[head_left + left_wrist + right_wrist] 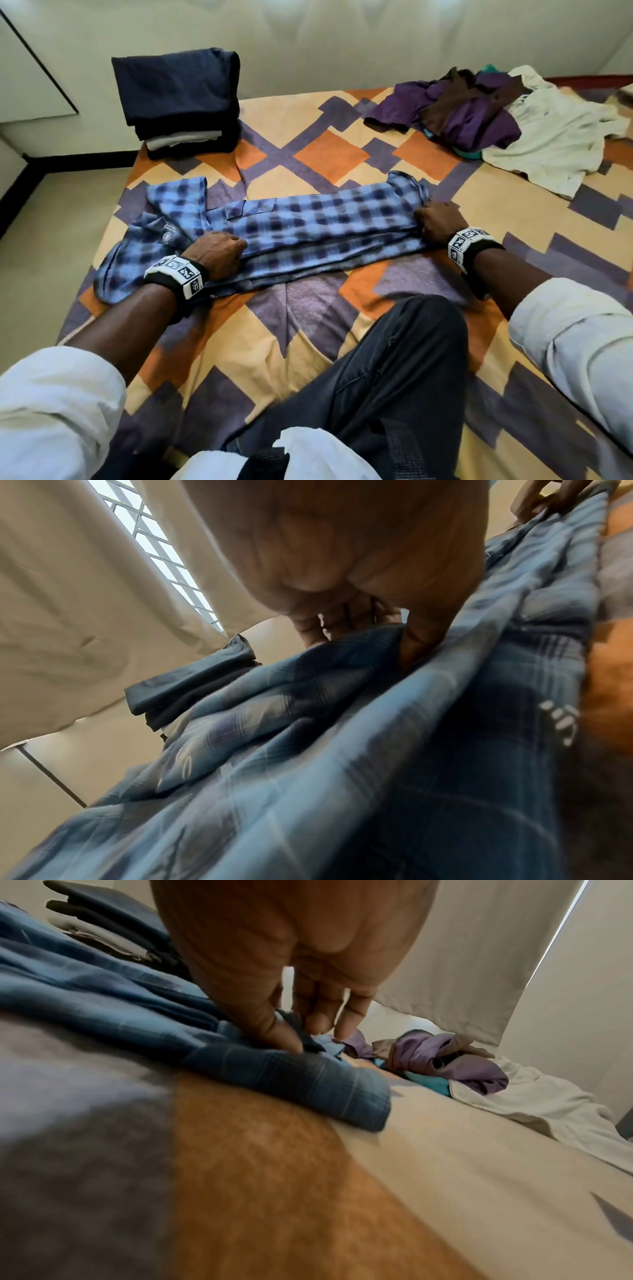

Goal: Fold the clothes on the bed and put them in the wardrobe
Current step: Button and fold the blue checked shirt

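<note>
A blue plaid shirt (308,222) lies lengthwise across the bed (325,157), folded into a long narrow strip, collar end to the left. My left hand (219,251) grips the shirt near the collar, fingers curled into the cloth (359,647). At the hem end my right hand (435,219) pinches the shirt (291,1069) between thumb and fingers (284,1034). One sleeve (113,274) spills out at the near left.
A stack of folded dark clothes (181,102) sits at the bed's far left corner. A heap of unfolded purple, brown and cream clothes (496,116) lies at the far right. My knee in dark trousers (411,359) rests on the bed. Floor is to the left.
</note>
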The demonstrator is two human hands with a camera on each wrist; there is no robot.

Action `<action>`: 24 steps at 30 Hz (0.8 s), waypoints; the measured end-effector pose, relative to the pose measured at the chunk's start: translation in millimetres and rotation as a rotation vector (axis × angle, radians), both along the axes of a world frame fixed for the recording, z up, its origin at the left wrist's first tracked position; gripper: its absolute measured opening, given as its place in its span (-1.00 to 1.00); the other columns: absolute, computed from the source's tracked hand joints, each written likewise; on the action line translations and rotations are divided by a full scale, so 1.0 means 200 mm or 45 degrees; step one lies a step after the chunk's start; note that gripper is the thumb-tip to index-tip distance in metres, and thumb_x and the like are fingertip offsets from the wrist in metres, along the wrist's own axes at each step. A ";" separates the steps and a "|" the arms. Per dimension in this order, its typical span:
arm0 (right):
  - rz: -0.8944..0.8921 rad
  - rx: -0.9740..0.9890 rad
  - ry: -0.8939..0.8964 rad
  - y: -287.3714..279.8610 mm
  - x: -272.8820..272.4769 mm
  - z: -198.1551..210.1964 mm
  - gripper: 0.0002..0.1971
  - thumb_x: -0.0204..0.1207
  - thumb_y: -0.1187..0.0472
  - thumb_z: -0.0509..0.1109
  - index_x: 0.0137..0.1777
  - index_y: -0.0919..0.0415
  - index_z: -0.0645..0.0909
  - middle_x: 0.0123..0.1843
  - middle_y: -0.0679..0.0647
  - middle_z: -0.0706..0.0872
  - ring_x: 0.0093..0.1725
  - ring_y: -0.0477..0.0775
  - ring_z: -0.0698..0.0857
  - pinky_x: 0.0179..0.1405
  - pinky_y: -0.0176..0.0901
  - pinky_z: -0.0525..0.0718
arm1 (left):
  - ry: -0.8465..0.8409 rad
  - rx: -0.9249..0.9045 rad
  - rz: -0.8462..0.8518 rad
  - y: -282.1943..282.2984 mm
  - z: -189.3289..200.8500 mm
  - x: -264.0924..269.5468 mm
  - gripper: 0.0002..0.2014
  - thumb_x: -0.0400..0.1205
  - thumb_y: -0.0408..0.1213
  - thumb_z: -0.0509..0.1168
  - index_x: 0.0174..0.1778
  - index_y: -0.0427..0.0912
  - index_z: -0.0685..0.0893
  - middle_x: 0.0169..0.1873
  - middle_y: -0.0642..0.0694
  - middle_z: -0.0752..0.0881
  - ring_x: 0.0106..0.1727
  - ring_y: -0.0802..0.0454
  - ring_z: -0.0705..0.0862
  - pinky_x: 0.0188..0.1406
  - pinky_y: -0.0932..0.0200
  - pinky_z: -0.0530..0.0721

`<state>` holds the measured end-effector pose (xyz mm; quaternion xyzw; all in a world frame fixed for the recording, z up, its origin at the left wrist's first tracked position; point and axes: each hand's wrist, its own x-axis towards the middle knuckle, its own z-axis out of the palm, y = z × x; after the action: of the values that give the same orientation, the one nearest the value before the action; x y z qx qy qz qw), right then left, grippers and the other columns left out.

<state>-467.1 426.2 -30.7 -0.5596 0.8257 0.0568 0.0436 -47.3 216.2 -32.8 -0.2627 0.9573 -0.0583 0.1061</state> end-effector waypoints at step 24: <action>-0.542 -0.082 -0.359 -0.73 -0.48 0.07 -0.61 0.43 -0.08 0.47 -0.18 0.31 0.59 -0.10 0.29 0.65 -0.10 0.29 0.63 -0.29 -0.15 0.47 | 0.173 0.589 -0.012 0.24 -0.20 -1.19 -0.52 0.73 0.29 -0.02 -0.08 -0.09 0.45 -0.05 -0.21 0.64 0.04 -0.25 0.64 -0.17 0.00 0.46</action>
<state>-563.8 279.4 -16.5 -0.3768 0.9119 -0.0585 0.1516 -285.9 264.9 -72.4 -0.2304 0.9512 0.1800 0.0987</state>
